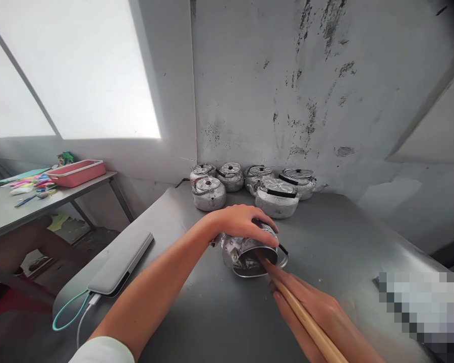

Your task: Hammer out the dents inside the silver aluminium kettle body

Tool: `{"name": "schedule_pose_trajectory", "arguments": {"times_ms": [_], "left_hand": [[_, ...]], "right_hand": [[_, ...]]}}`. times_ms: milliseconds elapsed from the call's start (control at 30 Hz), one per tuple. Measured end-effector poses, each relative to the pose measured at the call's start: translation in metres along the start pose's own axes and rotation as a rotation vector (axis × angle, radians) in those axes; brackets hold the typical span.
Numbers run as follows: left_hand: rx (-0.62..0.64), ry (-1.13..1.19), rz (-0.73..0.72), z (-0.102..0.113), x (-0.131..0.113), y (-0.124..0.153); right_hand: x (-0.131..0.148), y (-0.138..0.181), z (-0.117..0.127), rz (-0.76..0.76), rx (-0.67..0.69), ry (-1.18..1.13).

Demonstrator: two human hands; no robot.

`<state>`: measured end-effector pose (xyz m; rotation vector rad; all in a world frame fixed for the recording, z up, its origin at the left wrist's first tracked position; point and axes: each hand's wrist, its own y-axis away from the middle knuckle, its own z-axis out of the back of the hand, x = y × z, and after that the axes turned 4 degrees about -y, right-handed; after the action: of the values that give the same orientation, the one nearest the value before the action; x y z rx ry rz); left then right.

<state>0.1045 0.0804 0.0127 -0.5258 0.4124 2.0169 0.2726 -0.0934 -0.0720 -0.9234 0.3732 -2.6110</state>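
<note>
My left hand (pixel 242 222) lies over a small aluminium kettle (pixel 245 254) that rests on its side on the grey table (pixel 344 237), fingers wrapped over its top. The kettle's open mouth faces me. My right hand (pixel 318 312) grips a long wooden stick (pixel 306 322), whose far end reaches into the kettle's opening. Its tip is hidden inside.
Several lidded aluminium kettles (pixel 276 196) stand in a cluster at the table's back edge against the stained wall. A grey power bank (pixel 121 264) with a teal and white cable lies at the table's left. A side table (pixel 30 201) at far left holds a pink tray (pixel 77 172) and pens.
</note>
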Motion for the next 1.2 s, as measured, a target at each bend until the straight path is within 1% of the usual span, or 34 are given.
{"name": "schedule_pose_trajectory", "arguments": {"times_ms": [67,167,233,367,500,600,667,733,800,867,1033,1100,1200], "left_hand": [[0.004,0.002,-0.003,0.0,0.0,0.0],[0.007,-0.001,0.001,0.001,-0.001,0.001],[0.011,-0.002,0.005,0.001,-0.001,0.001],[0.007,-0.006,0.01,0.002,-0.001,0.003],[0.005,-0.007,0.012,0.001,-0.001,0.003],[0.001,-0.014,0.006,0.001,0.0,0.003],[0.003,-0.018,0.007,0.001,-0.001,0.003],[0.005,-0.013,0.008,0.001,-0.001,0.002],[0.004,-0.01,0.007,0.001,-0.002,0.002],[0.003,-0.013,0.005,0.001,-0.002,0.002],[0.004,-0.002,-0.003,0.001,-0.002,0.002],[0.004,0.0,0.002,0.001,-0.003,0.003],[0.004,-0.002,0.006,0.001,-0.003,0.003]], "right_hand": [[-0.002,0.0,-0.001,0.039,-0.004,0.017],[-0.005,0.001,-0.002,0.105,-0.05,0.051],[-0.006,0.002,-0.002,0.128,-0.044,0.073],[-0.006,0.001,-0.001,0.133,-0.06,0.097],[-0.004,-0.001,0.0,0.124,-0.036,0.1],[-0.004,-0.002,0.001,0.127,-0.074,0.1],[-0.004,-0.002,0.002,0.139,-0.052,0.096],[-0.005,-0.002,0.003,0.119,-0.009,0.091],[-0.006,-0.002,0.003,0.1,-0.011,0.088],[-0.006,-0.003,0.003,0.12,-0.017,0.085],[-0.005,-0.006,0.004,0.112,0.043,0.053],[-0.007,-0.005,0.002,0.125,0.035,0.047],[-0.011,-0.003,-0.002,0.143,-0.015,0.05]]}}
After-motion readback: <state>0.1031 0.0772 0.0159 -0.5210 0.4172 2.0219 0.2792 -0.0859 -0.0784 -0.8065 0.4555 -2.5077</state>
